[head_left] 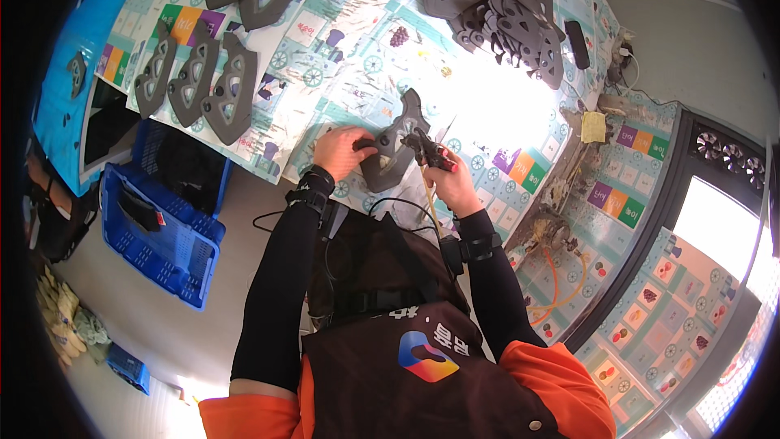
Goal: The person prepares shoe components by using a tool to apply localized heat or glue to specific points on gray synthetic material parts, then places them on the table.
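On the patterned table cover in front of me lies a dark grey curved plastic part (387,164) with cutouts. Its upper end narrows to a bent tip. My left hand (344,152) grips its left edge, thumb and fingers curled against it. My right hand (455,185) is closed around a small dark hand tool (424,147) with a thin yellowish hose hanging down from it. The tool's head reaches over the right side of the part; whether it touches the part is not clear. Black bands are around both wrists.
Several similar grey parts (192,81) lie at the table's left. A large heap of them (496,12) covers the far side, with a black oblong object (577,44) beside it. A blue crate (162,232) stands below left. Orange and yellow hoses (556,280) run along the right wall.
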The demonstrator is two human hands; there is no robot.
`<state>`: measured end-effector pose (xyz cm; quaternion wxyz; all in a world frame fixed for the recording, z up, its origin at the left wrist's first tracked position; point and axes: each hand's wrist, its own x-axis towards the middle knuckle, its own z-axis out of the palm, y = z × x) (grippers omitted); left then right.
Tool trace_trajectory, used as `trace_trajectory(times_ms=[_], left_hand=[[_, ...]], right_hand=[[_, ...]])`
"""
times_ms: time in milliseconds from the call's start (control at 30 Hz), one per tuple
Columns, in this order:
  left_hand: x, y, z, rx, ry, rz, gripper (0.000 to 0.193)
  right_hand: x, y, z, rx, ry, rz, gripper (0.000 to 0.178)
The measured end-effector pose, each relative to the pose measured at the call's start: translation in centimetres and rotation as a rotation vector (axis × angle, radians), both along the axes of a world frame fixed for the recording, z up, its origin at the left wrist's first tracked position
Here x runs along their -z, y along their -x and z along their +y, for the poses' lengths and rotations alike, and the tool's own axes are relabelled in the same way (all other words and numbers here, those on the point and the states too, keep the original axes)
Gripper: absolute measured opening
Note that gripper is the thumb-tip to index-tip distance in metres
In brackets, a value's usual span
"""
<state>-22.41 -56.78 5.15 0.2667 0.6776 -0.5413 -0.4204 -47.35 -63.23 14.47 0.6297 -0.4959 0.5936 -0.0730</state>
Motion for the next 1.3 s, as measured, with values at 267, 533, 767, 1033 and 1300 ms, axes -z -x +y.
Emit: trace_trajectory(times_ms=[267, 533, 767, 1033, 1300], left_hand=[[0.2, 0.2, -0.2, -0.004, 0.022, 0.012, 0.023], [0.6, 0.3, -0.1, -0.009, 0.067, 0.004, 0.023], [0.6, 0.2, 0.0, -0.013, 0.068, 0.005, 0.022], [0.6, 0.0, 0.2, -0.009, 0.071, 0.009, 0.024], [0.5, 0.0, 0.2, -0.006, 0.087, 0.002, 0.025]], right_hand=[[0.5, 0.6, 0.3, -0.05, -0.014, -0.015, 0.026], [2.1, 2.1, 0.9, -0.291, 0.185, 0.058, 0.037], [1.2, 2.0, 1.0, -0.318, 0.107, 0.115, 0.047], [-0.2, -0.2, 0.9, -0.157, -0.095, 0.044, 0.047], [-0.1, -0.8, 1.1, -0.162, -0.116, 0.076, 0.052]])
